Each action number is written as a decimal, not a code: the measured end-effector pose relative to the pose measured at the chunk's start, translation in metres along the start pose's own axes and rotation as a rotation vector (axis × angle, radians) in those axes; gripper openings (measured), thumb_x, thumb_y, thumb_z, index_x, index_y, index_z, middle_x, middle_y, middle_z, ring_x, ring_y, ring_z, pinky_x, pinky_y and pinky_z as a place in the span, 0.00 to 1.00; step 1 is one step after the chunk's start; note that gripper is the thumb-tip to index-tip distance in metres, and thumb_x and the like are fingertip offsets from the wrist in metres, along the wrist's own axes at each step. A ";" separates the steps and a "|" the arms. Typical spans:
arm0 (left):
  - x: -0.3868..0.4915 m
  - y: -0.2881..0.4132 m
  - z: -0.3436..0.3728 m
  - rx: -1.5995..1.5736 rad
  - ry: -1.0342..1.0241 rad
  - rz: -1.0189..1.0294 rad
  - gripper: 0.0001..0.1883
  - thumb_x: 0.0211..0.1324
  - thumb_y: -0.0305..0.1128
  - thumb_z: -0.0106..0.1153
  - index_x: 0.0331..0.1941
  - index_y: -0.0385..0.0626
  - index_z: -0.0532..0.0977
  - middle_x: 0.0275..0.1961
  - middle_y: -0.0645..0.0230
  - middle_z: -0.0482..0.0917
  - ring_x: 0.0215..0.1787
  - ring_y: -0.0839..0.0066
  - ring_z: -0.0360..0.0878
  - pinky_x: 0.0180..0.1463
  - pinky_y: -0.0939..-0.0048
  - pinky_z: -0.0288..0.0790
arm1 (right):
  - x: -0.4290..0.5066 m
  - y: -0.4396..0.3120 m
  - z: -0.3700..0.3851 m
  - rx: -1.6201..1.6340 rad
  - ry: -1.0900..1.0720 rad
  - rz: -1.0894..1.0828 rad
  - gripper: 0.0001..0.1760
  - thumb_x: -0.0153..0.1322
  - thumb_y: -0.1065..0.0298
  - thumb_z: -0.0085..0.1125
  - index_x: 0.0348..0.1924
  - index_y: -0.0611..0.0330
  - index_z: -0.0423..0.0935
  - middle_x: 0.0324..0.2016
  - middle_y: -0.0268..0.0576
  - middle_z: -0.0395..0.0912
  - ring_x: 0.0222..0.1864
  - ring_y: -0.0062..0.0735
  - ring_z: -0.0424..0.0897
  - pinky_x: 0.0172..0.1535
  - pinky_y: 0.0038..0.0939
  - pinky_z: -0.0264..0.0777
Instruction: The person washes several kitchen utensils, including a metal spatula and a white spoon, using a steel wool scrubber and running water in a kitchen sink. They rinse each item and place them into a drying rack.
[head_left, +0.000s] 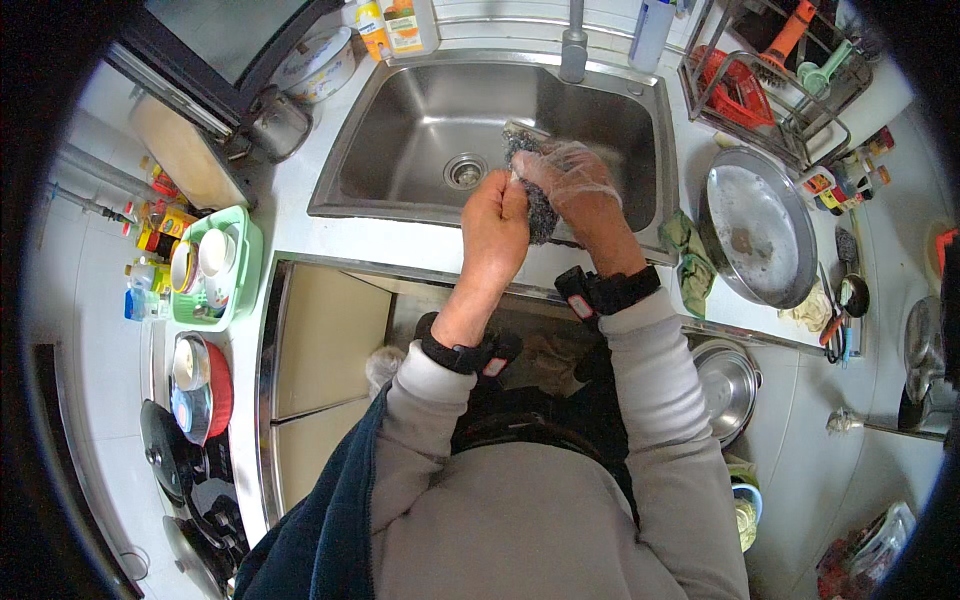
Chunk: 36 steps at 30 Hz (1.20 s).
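Over the front edge of the stainless steel sink (420, 105), my left hand (496, 225) and my right hand (574, 180) meet at a dark grey, shaggy scrubbing cloth or mesh (538, 214). My left hand's fingers are pinched at the cloth's edge beside a small pale bit. A clear plastic glove covers my right hand, whose fingers close on the same cloth. The cloth hangs between my hands, its lower end over the counter. Behind them, a flat pale-edged item (525, 129) is partly hidden. The drain (465, 171) lies left of my hands, the faucet (574, 56) behind.
Right of the sink are a green cloth (688, 262), a large metal basin with sudsy water (759, 225) and a wire rack (776, 139). On the left stand a green plastic basket of bowls (251, 266), a red pot (220, 390) and a metal pitcher (279, 124).
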<state>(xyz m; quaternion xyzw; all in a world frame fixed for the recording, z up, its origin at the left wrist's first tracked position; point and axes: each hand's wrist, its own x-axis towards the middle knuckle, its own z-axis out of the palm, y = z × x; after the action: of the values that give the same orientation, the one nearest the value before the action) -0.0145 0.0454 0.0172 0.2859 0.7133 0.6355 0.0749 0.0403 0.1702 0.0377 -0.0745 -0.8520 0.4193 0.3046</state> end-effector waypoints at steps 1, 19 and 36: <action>-0.002 0.000 0.001 0.039 -0.001 0.016 0.09 0.67 0.31 0.48 0.34 0.39 0.73 0.22 0.63 0.72 0.26 0.77 0.68 0.31 0.68 0.67 | 0.000 0.002 0.001 0.023 0.031 -0.054 0.17 0.70 0.53 0.58 0.39 0.60 0.82 0.34 0.50 0.80 0.35 0.46 0.79 0.43 0.39 0.70; -0.024 0.013 0.004 0.164 0.141 0.191 0.07 0.67 0.30 0.47 0.37 0.40 0.72 0.25 0.52 0.75 0.25 0.58 0.76 0.31 0.61 0.69 | -0.001 -0.001 0.017 -0.499 0.170 -0.264 0.13 0.67 0.61 0.55 0.40 0.56 0.80 0.31 0.51 0.79 0.34 0.54 0.78 0.37 0.48 0.69; -0.022 0.008 0.007 0.134 0.168 0.224 0.07 0.67 0.30 0.48 0.38 0.40 0.74 0.24 0.52 0.77 0.25 0.56 0.77 0.31 0.61 0.70 | -0.010 -0.004 0.027 -0.061 0.087 0.114 0.13 0.68 0.65 0.54 0.45 0.56 0.76 0.41 0.52 0.79 0.45 0.51 0.78 0.47 0.45 0.70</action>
<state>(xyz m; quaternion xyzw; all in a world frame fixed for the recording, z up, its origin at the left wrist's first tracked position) 0.0100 0.0407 0.0175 0.3137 0.7214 0.6127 -0.0755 0.0330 0.1459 0.0239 -0.1503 -0.8446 0.4062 0.3147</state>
